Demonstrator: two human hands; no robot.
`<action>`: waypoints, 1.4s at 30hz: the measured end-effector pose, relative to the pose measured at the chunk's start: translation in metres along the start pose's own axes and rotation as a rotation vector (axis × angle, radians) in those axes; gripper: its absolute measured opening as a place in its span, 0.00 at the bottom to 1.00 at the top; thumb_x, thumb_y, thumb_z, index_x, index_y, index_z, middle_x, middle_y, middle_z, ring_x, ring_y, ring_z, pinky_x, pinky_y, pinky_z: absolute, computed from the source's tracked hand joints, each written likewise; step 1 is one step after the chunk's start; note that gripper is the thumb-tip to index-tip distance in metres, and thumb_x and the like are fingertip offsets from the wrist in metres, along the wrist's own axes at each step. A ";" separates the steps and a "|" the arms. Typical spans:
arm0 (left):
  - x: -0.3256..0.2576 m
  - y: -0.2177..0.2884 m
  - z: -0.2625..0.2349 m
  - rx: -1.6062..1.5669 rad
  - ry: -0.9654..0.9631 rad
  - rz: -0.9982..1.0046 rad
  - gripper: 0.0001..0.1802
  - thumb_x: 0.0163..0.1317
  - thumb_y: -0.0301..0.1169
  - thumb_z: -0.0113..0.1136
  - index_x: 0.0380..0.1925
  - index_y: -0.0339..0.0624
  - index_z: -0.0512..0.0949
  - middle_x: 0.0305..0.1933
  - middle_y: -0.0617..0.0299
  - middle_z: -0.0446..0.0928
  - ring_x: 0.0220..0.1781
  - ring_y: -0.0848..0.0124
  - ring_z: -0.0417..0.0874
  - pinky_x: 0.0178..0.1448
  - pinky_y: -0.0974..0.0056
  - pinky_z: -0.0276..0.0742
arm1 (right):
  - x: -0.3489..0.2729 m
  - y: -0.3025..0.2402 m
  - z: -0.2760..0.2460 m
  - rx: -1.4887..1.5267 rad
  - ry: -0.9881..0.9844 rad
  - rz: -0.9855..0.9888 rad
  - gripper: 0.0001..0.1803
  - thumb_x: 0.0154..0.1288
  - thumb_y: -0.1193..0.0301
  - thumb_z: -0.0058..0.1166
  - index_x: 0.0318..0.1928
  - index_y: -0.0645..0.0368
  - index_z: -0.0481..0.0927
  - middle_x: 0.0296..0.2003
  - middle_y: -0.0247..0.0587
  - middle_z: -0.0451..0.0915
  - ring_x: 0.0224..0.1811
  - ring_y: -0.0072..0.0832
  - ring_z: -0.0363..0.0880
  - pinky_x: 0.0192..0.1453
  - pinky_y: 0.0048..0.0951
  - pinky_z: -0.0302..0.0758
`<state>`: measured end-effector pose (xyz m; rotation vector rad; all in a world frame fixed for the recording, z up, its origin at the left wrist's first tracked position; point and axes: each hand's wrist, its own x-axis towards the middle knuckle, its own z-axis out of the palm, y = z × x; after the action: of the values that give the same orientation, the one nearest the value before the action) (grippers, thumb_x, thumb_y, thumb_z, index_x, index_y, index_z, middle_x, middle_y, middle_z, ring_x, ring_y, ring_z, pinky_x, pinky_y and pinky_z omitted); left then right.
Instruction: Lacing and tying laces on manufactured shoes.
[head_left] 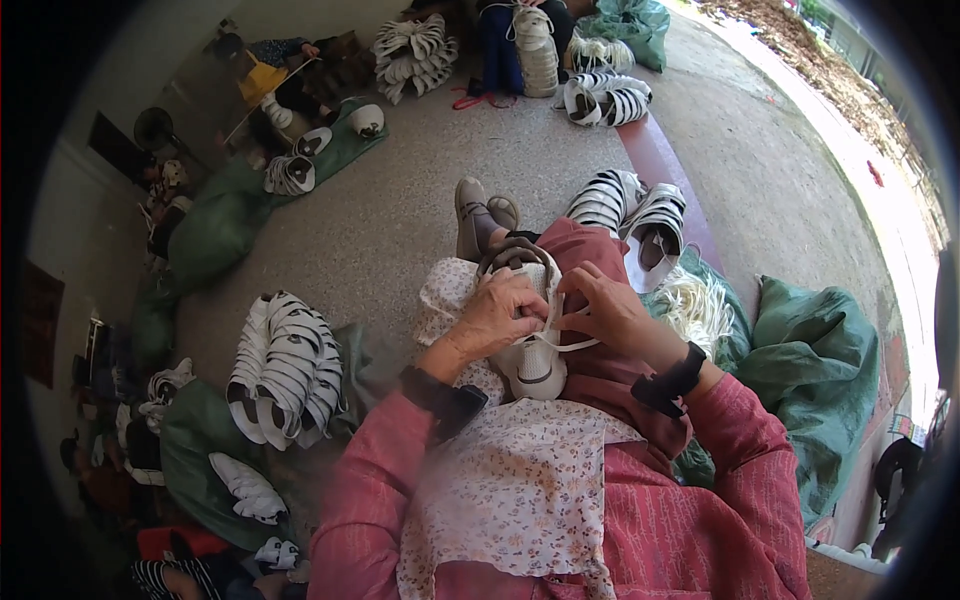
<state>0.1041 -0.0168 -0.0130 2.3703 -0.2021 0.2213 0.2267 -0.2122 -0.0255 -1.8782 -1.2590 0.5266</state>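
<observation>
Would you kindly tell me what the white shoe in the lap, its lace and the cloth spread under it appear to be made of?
The white shoe looks like smooth, matte synthetic or leather, judging by its even sheen at the toe. The lace, which both hands are working on, seems a flat woven white cord. The apron cloth looks like thin printed cotton: small floral pattern, soft folds.

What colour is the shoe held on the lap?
White shoe with a white lace, clearest in the head view.

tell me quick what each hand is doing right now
left hand: closed on the white shoe in the lap
right hand: pinching the white lace
</observation>
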 end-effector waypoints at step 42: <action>-0.157 -0.026 -0.063 0.151 0.272 -0.381 0.08 0.64 0.31 0.64 0.37 0.37 0.83 0.31 0.65 0.78 0.31 0.75 0.78 0.36 0.66 0.74 | -0.005 -0.027 -0.008 -0.325 -0.141 -0.478 0.18 0.61 0.77 0.58 0.52 0.56 0.76 0.47 0.44 0.72 0.44 0.46 0.79 0.48 0.43 0.77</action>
<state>-0.0498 0.0581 -0.0191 2.4396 0.4045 0.3806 0.2146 -0.2141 0.0005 -1.7230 -1.9104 0.2066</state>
